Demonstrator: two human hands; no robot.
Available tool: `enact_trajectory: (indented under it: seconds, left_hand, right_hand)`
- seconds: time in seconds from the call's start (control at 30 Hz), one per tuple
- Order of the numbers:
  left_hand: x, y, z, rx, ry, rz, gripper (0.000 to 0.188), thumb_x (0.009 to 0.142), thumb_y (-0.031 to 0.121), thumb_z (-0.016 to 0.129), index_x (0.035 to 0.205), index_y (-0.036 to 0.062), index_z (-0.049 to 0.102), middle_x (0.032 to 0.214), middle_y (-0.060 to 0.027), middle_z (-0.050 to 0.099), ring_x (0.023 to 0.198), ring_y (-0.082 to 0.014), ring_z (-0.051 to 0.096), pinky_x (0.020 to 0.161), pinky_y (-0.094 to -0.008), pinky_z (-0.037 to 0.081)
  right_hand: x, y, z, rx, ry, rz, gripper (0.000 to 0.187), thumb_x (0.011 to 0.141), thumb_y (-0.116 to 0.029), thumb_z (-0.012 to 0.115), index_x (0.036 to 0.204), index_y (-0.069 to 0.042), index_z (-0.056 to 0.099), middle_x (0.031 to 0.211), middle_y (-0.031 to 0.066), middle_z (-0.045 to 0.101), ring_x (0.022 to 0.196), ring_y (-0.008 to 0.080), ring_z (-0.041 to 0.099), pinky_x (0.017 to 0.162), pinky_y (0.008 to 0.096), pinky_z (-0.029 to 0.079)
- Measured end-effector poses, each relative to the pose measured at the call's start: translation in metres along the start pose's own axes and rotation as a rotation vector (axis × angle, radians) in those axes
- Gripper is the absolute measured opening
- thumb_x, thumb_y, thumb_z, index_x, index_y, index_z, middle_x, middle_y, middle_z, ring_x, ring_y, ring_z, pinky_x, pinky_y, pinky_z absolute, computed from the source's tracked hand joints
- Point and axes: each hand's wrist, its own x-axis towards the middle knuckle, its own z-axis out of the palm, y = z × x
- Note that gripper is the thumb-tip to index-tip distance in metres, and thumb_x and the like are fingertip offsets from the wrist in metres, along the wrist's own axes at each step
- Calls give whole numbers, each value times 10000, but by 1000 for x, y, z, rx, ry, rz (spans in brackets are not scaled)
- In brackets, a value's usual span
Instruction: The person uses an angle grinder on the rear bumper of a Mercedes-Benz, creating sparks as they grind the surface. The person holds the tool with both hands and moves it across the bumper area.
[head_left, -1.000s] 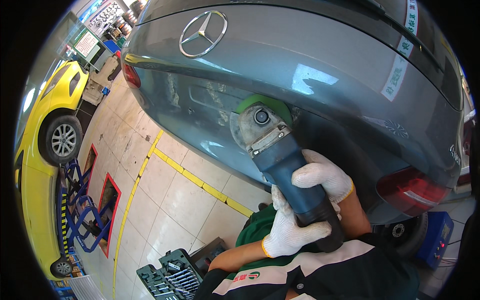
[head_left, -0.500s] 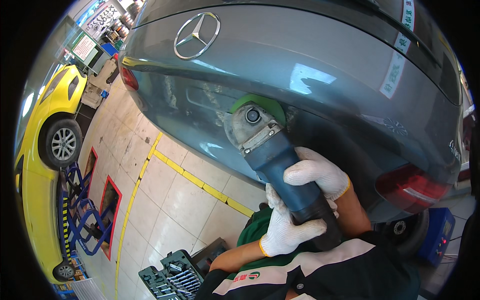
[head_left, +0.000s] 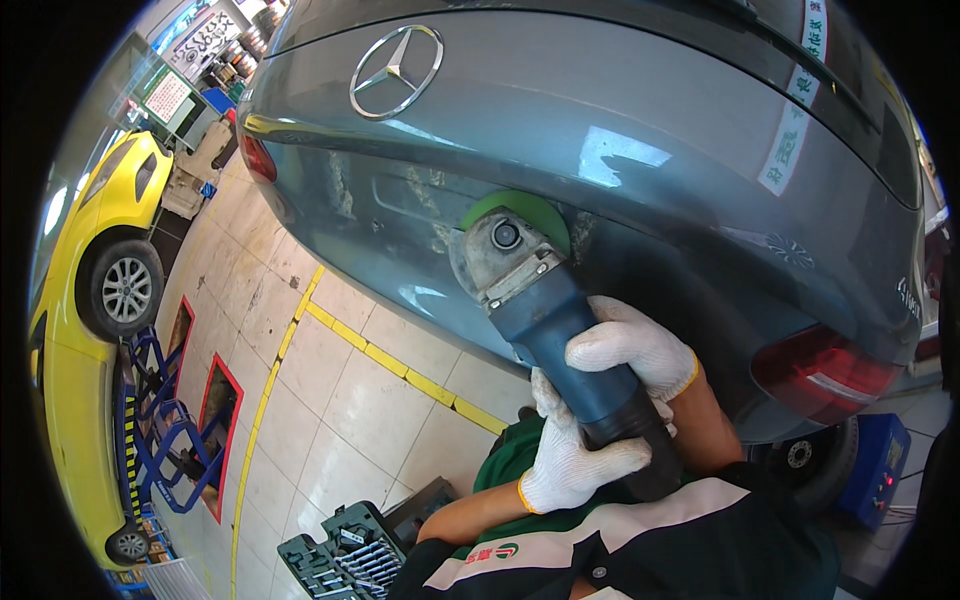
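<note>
A blue angle grinder (head_left: 562,330) is being clasped around its rear by the left hand (head_left: 578,468) and farther forward by the right hand (head_left: 642,347), seemingly to steady the green disc (head_left: 548,213) ahead.

The left grip (head_left: 575,465) curls at 5 o'clock, left thumb (head_left: 628,457) toward 3; the right grip (head_left: 642,350) curls near 4, right thumb (head_left: 592,352) toward 9.

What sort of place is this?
Probably a car repair workshop: a yellow car is up on a blue scissor lift, a wrench set lies open, and an angle grinder is held at a scuffed gray car.
</note>
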Motion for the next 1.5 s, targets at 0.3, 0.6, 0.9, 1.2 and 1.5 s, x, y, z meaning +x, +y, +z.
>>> enact_trajectory:
  seconds: [0.3,0.6,0.9,1.2,1.5]
  left_hand:
    - [-10,-10,-13,-34,-167,-18,707,647,138,738,1318,-48,618,1236,-205,699,1118,-336,703,1026,-425,532]
    - [-5,-17,-24,-106,-268,14,680,817,207,847,1395,-14,565,1307,-179,667,1197,-324,673,1081,-447,512]
    - [1,-16,-17,-174,-234,14,611,829,9,785,1386,-27,536,1268,-163,680,1198,-308,690,1098,-457,526]
    - [-1,-7,-14,-60,-151,-66,564,816,6,779,1339,-16,569,1223,-145,704,1170,-283,701,1076,-444,541]
    - [2,-3,-9,-164,-155,-19,617,809,-22,786,1372,-24,535,1224,-165,702,1139,-296,716,1050,-444,564]
  right_hand:
    - [1,3,14,-179,-26,55,388,887,-232,795,1147,19,656,955,87,705,824,149,677,799,303,560]
    - [2,0,10,-227,39,37,375,884,-253,786,1114,20,673,939,94,712,842,172,687,808,317,575]
    - [-1,-2,2,-172,35,14,370,916,-275,765,1121,19,673,938,111,714,837,194,703,822,310,588]
    - [2,1,-3,-107,29,-9,448,865,-255,763,1179,44,649,953,153,729,823,220,728,792,344,612]
    - [2,0,-3,-144,41,-10,409,907,-300,747,1143,23,660,945,144,730,822,216,726,810,336,614]
